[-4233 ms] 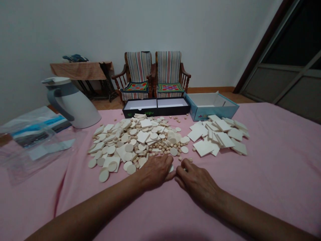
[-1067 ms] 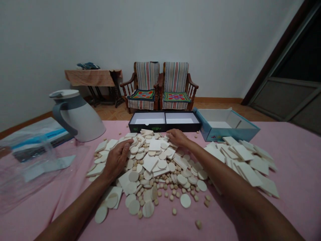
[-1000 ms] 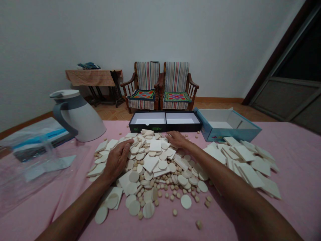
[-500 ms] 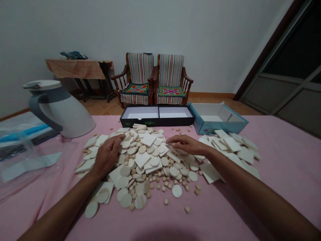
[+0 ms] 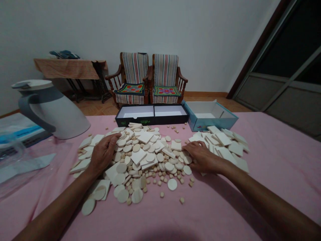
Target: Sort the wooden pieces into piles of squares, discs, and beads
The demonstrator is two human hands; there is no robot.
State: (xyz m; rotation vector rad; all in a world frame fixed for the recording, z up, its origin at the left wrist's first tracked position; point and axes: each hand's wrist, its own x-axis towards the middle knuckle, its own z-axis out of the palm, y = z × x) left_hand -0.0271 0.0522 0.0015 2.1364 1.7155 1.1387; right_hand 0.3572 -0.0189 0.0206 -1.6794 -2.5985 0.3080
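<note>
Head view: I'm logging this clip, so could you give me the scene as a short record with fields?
Big pile: pale discs, squares and small blocks, mixed
Square pile: mostly squares, to the right
Left hand: at the big pile's left part; grip hidden
Right hand: fingers at the big pile's right edge, near the square pile; grip unclear
Black box: two compartments, behind the big pile
Blue box: open-topped, right of the black box
Jug: white and grey, at the left
Cloth: pink, under both piles
</note>
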